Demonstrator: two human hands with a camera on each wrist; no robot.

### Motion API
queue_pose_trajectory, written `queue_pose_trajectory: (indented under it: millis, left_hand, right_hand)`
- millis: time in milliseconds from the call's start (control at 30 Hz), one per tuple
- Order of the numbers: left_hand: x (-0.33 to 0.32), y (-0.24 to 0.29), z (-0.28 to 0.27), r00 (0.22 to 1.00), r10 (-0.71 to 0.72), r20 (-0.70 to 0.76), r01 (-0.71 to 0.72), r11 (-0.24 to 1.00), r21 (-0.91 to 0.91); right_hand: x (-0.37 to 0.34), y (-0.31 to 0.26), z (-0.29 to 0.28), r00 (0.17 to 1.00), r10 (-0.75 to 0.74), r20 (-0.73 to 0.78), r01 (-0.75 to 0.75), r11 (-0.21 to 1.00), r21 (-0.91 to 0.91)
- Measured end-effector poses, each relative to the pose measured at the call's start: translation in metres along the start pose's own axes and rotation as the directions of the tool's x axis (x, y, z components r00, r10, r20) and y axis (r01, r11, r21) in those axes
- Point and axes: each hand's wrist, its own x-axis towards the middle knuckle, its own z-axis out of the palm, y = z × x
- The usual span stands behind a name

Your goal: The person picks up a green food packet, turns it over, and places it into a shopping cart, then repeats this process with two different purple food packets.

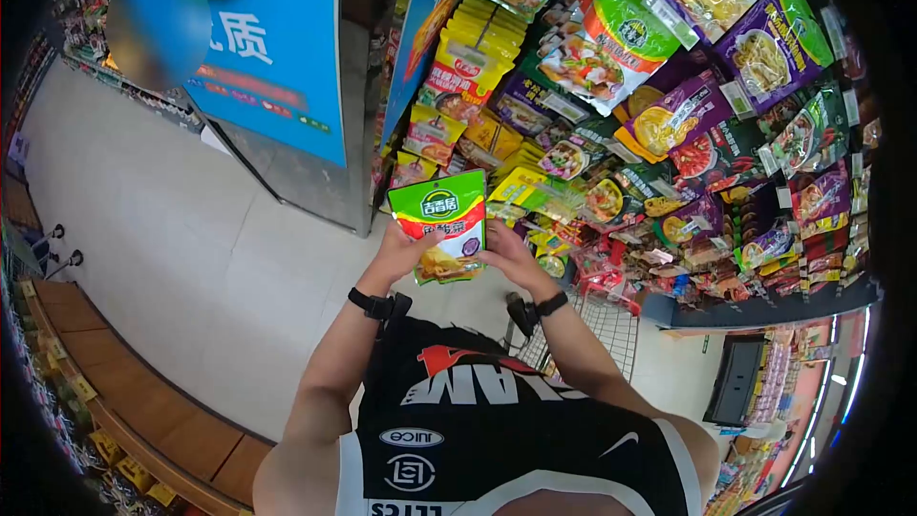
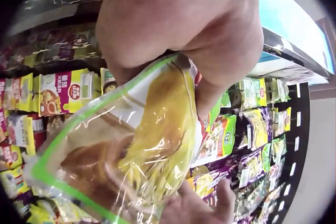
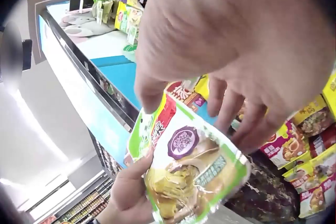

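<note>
A pickled-vegetable packet with a green top, red band and white panel is held up in front of the torso in the head view. My left hand grips its left side, thumb across the front. At the right edge my right hand holds it, thumb at the front and the other fingers partly hidden. The right wrist view shows the packet's printed face with a purple badge. In the left wrist view, yellow vegetable shows beneath shiny, green-edged film.
Hanging food packets crowd the shelf ahead and to the right. A blue sign panel stands ahead left. Below the right arm is a wire shopping cart. A curved wooden ledge lies at the left, beyond pale floor tiles.
</note>
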Motion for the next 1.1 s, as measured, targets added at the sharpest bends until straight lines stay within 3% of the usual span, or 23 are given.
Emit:
queue_pose_trajectory:
  millis: [67, 100, 200, 233, 333, 467, 500, 600, 733, 900, 1067, 1100]
  left_hand:
    - [-0.001, 0.007, -0.002, 0.997, 0.023, 0.071, -0.027, 0.998, 0.064]
    - [-0.003, 0.024, 0.004, 0.989, 0.115, 0.091, -0.122, 0.990, 0.074]
    - [0.002, 0.025, -0.008, 0.989, 0.086, 0.116, -0.100, 0.988, 0.120]
    - [0.003, 0.027, -0.011, 0.985, 0.084, 0.148, -0.106, 0.983, 0.149]
    - [0.006, 0.033, -0.010, 0.974, 0.040, 0.222, -0.099, 0.960, 0.263]
    - [0.021, 0.036, -0.018, 0.950, 0.055, 0.309, -0.175, 0.909, 0.378]
    - [0.025, 0.055, -0.015, 0.942, -0.024, 0.334, -0.099, 0.933, 0.347]
    - [0.045, 0.089, -0.013, 0.928, 0.085, 0.362, -0.247, 0.868, 0.431]
    - [0.069, 0.162, 0.007, 0.897, 0.160, 0.412, -0.373, 0.775, 0.510]
    - [0.099, 0.238, 0.050, 0.854, 0.328, 0.404, -0.494, 0.756, 0.429]
    - [0.151, 0.255, 0.096, 0.846, 0.421, 0.328, -0.512, 0.814, 0.275]
    - [0.162, 0.254, 0.105, 0.842, 0.432, 0.322, -0.515, 0.821, 0.245]
  right_hand:
    - [0.015, -0.001, 0.012, 0.989, 0.088, 0.120, -0.053, 0.962, -0.268]
    - [0.020, -0.006, 0.026, 0.989, 0.144, 0.018, -0.132, 0.943, -0.304]
    - [0.024, -0.001, 0.043, 0.992, 0.093, -0.088, -0.118, 0.933, -0.341]
    - [0.023, 0.009, 0.045, 0.995, 0.002, -0.100, -0.041, 0.919, -0.392]
    - [0.019, 0.017, 0.044, 0.986, -0.024, -0.163, -0.031, 0.946, -0.324]
    - [0.020, 0.014, 0.027, 0.963, -0.089, -0.255, -0.019, 0.920, -0.393]
    - [0.023, 0.019, 0.016, 0.951, -0.169, -0.259, 0.009, 0.853, -0.522]
    - [0.033, -0.031, 0.007, 0.885, -0.239, -0.400, 0.086, 0.927, -0.365]
    - [0.073, -0.052, -0.027, 0.808, -0.392, -0.440, 0.288, 0.914, -0.285]
    - [0.121, -0.120, -0.054, 0.753, -0.536, -0.382, 0.472, 0.844, -0.254]
    - [0.161, -0.151, -0.068, 0.715, -0.625, -0.313, 0.558, 0.780, -0.282]
    - [0.170, -0.150, -0.072, 0.780, -0.556, -0.287, 0.493, 0.829, -0.264]
